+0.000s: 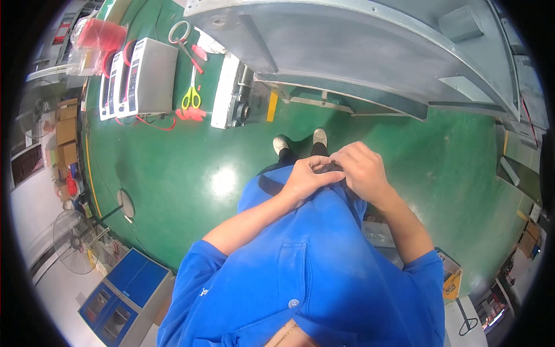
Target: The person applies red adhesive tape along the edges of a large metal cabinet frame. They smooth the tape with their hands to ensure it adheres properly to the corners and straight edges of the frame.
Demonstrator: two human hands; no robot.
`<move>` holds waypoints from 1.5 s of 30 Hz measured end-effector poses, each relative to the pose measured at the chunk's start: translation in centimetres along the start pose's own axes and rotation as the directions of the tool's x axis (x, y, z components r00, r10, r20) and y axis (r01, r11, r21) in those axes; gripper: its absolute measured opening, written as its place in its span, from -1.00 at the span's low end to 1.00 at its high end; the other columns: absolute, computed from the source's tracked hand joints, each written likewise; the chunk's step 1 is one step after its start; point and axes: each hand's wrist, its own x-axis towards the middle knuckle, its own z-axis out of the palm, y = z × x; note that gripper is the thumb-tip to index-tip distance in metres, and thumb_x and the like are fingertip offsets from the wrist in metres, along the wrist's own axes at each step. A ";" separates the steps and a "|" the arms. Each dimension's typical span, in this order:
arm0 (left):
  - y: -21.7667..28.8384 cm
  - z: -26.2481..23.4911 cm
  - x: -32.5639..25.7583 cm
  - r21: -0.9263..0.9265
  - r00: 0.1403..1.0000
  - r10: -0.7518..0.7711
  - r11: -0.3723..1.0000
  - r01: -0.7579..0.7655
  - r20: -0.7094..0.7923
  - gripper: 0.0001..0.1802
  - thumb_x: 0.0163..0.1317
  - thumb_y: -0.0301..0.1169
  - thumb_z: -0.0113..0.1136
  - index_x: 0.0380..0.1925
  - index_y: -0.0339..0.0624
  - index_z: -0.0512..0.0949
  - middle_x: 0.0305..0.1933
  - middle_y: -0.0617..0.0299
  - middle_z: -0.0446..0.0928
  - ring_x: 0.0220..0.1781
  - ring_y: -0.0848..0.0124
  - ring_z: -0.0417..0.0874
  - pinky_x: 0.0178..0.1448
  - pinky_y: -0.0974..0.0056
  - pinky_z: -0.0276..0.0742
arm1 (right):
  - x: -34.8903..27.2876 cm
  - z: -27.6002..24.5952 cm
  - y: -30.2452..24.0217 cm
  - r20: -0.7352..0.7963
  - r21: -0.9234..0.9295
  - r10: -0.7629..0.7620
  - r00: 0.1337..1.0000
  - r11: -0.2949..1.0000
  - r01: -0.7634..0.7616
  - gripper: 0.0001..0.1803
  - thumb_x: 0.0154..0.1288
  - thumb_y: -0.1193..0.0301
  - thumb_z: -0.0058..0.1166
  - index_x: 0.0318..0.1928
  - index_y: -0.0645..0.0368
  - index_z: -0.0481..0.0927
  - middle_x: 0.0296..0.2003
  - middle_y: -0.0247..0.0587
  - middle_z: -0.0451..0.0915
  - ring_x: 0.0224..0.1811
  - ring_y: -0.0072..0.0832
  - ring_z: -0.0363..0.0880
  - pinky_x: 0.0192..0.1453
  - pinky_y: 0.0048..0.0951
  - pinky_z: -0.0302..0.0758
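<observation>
Dark strap at the waist, mostly hidden, is pinched by both hands, left and right.

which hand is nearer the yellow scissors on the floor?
Left. The left hand sits at the waist on the scissors' side; the right hand is beside it, farther away.

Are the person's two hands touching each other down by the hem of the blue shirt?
Touching. In the head view the left hand and right hand meet fingertip to fingertip over a small dark object at the blue shirt hem.
</observation>
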 end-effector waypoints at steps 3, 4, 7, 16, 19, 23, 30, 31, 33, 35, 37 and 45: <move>0.2 0.0 0.1 0.075 0.996 -0.079 0.994 0.077 0.028 -0.46 -0.03 -0.37 0.32 -0.09 -0.50 0.42 -0.30 0.18 0.54 -0.46 0.61 0.47 -0.39 0.51 0.41 | -0.6 0.8 0.3 -0.091 0.023 0.088 0.992 0.996 -0.086 -0.79 -0.18 0.61 0.02 -0.42 0.15 0.55 -0.44 -0.27 0.52 -0.38 -0.36 0.49 -0.37 -0.40 0.45; 0.5 0.1 0.1 0.093 0.994 -0.098 0.991 0.093 0.056 -0.43 -0.02 -0.37 0.32 -0.06 -0.53 0.39 -0.28 0.16 0.53 -0.44 0.60 0.47 -0.37 0.50 0.42 | -0.7 1.1 0.4 -0.125 0.045 0.113 0.986 0.993 -0.108 -0.80 -0.16 0.62 0.02 -0.42 0.15 0.55 -0.45 -0.26 0.52 -0.39 -0.35 0.49 -0.38 -0.40 0.45; 0.3 0.7 0.1 0.137 0.987 -0.114 0.986 0.098 0.113 -0.50 0.01 -0.34 0.30 -0.11 -0.46 0.45 -0.31 0.20 0.54 -0.44 0.61 0.47 -0.37 0.49 0.42 | -1.2 1.4 -0.3 -0.154 0.187 0.365 0.918 0.923 -0.336 -0.83 -0.09 0.64 0.01 -0.42 0.17 0.56 -0.48 -0.22 0.53 -0.42 -0.31 0.50 -0.38 -0.41 0.44; -1.3 0.9 0.4 0.181 0.993 -0.068 0.982 0.049 0.098 -0.69 -0.03 -0.36 0.30 -0.29 -0.31 0.56 -0.44 0.31 0.54 -0.48 0.64 0.44 -0.41 0.48 0.39 | -0.9 -1.0 0.0 0.046 0.097 0.064 0.997 0.993 -0.068 -0.75 -0.08 0.55 0.00 -0.29 0.14 0.55 -0.34 -0.24 0.52 -0.26 -0.32 0.49 -0.23 -0.41 0.46; -1.4 0.8 0.3 0.148 0.990 -0.052 0.989 0.032 0.134 -0.71 -0.06 -0.38 0.31 -0.33 -0.31 0.56 -0.46 0.32 0.53 -0.50 0.64 0.43 -0.43 0.47 0.38 | -1.0 -1.5 0.6 0.119 -0.064 -0.257 0.959 0.962 0.265 -0.72 -0.16 0.46 -0.02 -0.31 0.18 0.52 -0.37 -0.27 0.47 -0.25 -0.35 0.46 -0.21 -0.42 0.46; 0.0 0.9 -0.4 0.130 0.992 -0.055 0.991 0.041 0.113 -0.70 -0.05 -0.38 0.31 -0.32 -0.31 0.56 -0.43 0.33 0.53 -0.51 0.65 0.42 -0.44 0.50 0.36 | -1.7 -0.8 0.7 0.087 -0.173 -0.240 0.967 0.952 0.252 -0.76 -0.20 0.47 -0.03 -0.39 0.23 0.50 -0.46 -0.27 0.43 -0.37 -0.39 0.45 -0.36 -0.46 0.44; -0.7 0.9 -0.8 0.137 0.987 -0.094 0.988 0.077 0.129 -0.63 -0.03 -0.35 0.31 -0.23 -0.32 0.53 -0.37 0.30 0.55 -0.44 0.65 0.45 -0.41 0.52 0.38 | -2.4 0.3 -0.2 -0.085 -0.210 -0.088 0.993 0.975 0.068 -0.79 -0.19 0.50 -0.01 -0.41 0.20 0.50 -0.52 -0.30 0.40 -0.48 -0.42 0.42 -0.47 -0.47 0.40; -0.6 1.0 -1.0 0.130 0.985 -0.109 0.987 0.091 0.135 -0.61 -0.02 -0.35 0.31 -0.19 -0.32 0.52 -0.35 0.29 0.55 -0.43 0.65 0.46 -0.39 0.51 0.40 | -2.6 0.3 -0.2 -0.089 -0.208 -0.056 0.994 0.978 0.037 -0.79 -0.19 0.50 -0.01 -0.40 0.19 0.50 -0.51 -0.31 0.41 -0.47 -0.42 0.42 -0.47 -0.47 0.40; -0.6 1.2 -1.1 0.116 0.982 -0.123 0.987 0.107 0.143 -0.60 0.00 -0.36 0.30 -0.17 -0.32 0.51 -0.33 0.27 0.56 -0.42 0.63 0.47 -0.37 0.51 0.41 | -2.8 0.3 -0.3 -0.096 -0.206 0.008 0.995 0.978 -0.028 -0.80 -0.17 0.52 -0.01 -0.40 0.17 0.51 -0.50 -0.32 0.42 -0.47 -0.42 0.43 -0.47 -0.46 0.40; -0.8 1.3 -1.0 0.100 0.981 -0.125 0.989 0.111 0.146 -0.63 0.00 -0.36 0.30 -0.19 -0.31 0.52 -0.33 0.27 0.56 -0.42 0.62 0.48 -0.37 0.50 0.41 | -2.7 0.7 -0.3 -0.107 -0.179 0.059 0.992 0.981 -0.077 -0.79 -0.17 0.53 -0.01 -0.38 0.16 0.51 -0.50 -0.33 0.43 -0.46 -0.41 0.43 -0.46 -0.44 0.40; -0.9 1.1 -0.9 0.144 0.975 -0.173 0.978 0.153 0.142 -0.65 0.00 -0.37 0.30 -0.21 -0.32 0.52 -0.33 0.26 0.56 -0.42 0.61 0.48 -0.36 0.49 0.41 | -2.7 0.9 -0.2 -0.065 -0.143 0.087 0.994 0.985 -0.096 -0.78 -0.17 0.53 -0.01 -0.37 0.14 0.51 -0.48 -0.33 0.43 -0.45 -0.40 0.44 -0.44 -0.43 0.41; -1.7 1.2 -1.2 0.076 0.984 -0.129 0.990 0.120 0.124 -0.68 -0.05 -0.42 0.32 -0.27 -0.31 0.54 -0.34 0.28 0.56 -0.41 0.61 0.48 -0.36 0.48 0.41 | -0.3 -2.3 -0.7 0.204 -0.107 -0.305 0.930 0.938 0.331 -0.76 -0.12 0.49 -0.01 -0.32 0.14 0.52 -0.27 -0.30 0.50 -0.19 -0.35 0.47 -0.13 -0.37 0.45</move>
